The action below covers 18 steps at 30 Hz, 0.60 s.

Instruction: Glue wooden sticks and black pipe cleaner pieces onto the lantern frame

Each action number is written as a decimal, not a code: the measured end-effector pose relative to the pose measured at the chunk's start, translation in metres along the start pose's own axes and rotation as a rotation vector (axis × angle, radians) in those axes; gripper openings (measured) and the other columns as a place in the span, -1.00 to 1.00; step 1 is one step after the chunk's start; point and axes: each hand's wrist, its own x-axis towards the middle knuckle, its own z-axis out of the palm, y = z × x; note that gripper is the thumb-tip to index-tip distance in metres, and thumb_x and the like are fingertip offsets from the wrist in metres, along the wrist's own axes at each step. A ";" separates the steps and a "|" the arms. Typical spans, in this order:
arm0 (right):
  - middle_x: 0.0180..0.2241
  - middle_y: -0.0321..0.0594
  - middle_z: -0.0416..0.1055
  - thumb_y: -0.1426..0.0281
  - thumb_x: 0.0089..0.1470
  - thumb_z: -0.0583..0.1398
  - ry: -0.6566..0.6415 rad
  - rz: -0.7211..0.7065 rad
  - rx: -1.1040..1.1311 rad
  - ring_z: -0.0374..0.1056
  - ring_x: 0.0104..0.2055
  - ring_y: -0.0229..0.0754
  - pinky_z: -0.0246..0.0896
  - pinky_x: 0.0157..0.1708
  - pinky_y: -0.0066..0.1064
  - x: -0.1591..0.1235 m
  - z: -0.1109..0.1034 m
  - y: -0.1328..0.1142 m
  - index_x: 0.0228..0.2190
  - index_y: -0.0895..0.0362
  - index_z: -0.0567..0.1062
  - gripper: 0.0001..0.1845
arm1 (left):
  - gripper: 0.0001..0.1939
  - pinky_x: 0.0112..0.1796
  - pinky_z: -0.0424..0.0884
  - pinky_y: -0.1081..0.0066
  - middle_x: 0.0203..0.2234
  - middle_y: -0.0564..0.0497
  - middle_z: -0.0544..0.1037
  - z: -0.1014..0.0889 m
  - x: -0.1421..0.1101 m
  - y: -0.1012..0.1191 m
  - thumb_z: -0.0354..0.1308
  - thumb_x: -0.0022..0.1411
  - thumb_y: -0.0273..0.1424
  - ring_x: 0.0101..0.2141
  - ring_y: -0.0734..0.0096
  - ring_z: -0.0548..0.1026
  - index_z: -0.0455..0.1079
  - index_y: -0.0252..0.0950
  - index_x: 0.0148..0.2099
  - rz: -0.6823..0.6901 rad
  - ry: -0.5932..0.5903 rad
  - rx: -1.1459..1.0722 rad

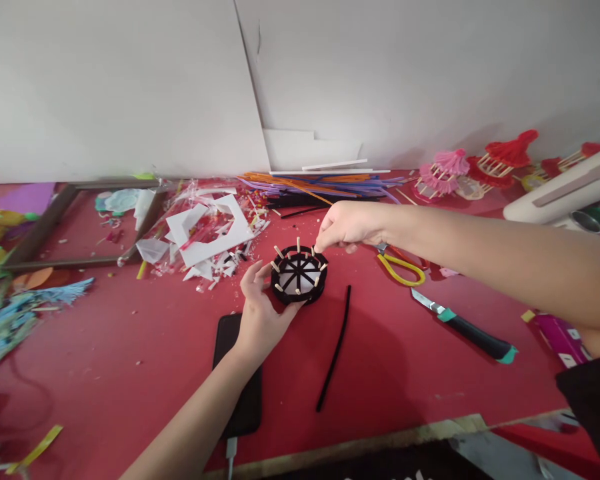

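A round black craft frame [300,272] with spokes over a white base sits on the red table. Several short wooden sticks [299,245] stand up around its rim. My left hand [263,310] is closed around the frame's left and near side, thumb at the front. At the far right of the rim, my right hand [347,227] pinches the top of one wooden stick. Its fingertips partly hide that stick. A loose black pipe cleaner [335,347] lies to the right of the frame. Beneath my left wrist is a black phone [245,407] with a white cable.
A utility knife [465,330] with its blade out and yellow-handled scissors [401,269] lie to the right. White foam scraps [210,230] and plastic are heaped at the left. Coloured pipe cleaners [325,187] lie at the back, near small pink and red umbrella-like crafts [447,173].
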 end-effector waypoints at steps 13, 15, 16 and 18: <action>-0.68 -0.33 0.16 0.38 -0.10 0.38 -0.018 -0.005 0.002 0.05 -0.66 -0.36 -0.05 -0.70 -0.43 0.000 0.000 0.001 -0.77 0.09 0.29 -0.57 | -0.08 -0.02 0.49 -0.01 0.13 -0.36 0.35 -0.001 0.001 0.001 0.37 0.09 -0.42 0.14 -0.05 0.45 -0.16 -0.20 0.31 0.021 -0.018 0.015; -0.68 -0.32 0.16 0.39 -0.09 0.36 -0.026 -0.008 0.016 0.03 -0.66 -0.36 -0.07 -0.69 -0.42 -0.001 0.000 0.002 -0.78 0.09 0.28 -0.56 | -0.08 0.00 0.47 -0.04 0.14 -0.37 0.34 -0.001 0.001 0.001 0.37 0.09 -0.41 0.15 -0.05 0.44 -0.17 -0.20 0.31 0.018 -0.023 0.016; -0.68 -0.32 0.15 0.39 -0.09 0.36 -0.028 -0.005 0.019 0.02 -0.66 -0.36 -0.08 -0.69 -0.42 -0.001 0.001 0.001 -0.78 0.09 0.28 -0.56 | -0.07 0.01 0.47 -0.05 0.14 -0.37 0.33 -0.001 0.001 0.001 0.38 0.09 -0.41 0.16 -0.06 0.44 -0.17 -0.20 0.31 0.017 -0.024 0.016; -0.69 -0.32 0.14 0.41 -0.07 0.33 -0.034 -0.003 0.030 0.00 -0.66 -0.36 -0.09 -0.69 -0.42 -0.002 0.001 -0.001 -0.79 0.09 0.28 -0.58 | -0.07 0.01 0.47 -0.05 0.14 -0.36 0.33 -0.001 0.001 0.002 0.38 0.08 -0.41 0.16 -0.06 0.43 -0.16 -0.20 0.30 0.011 -0.023 0.010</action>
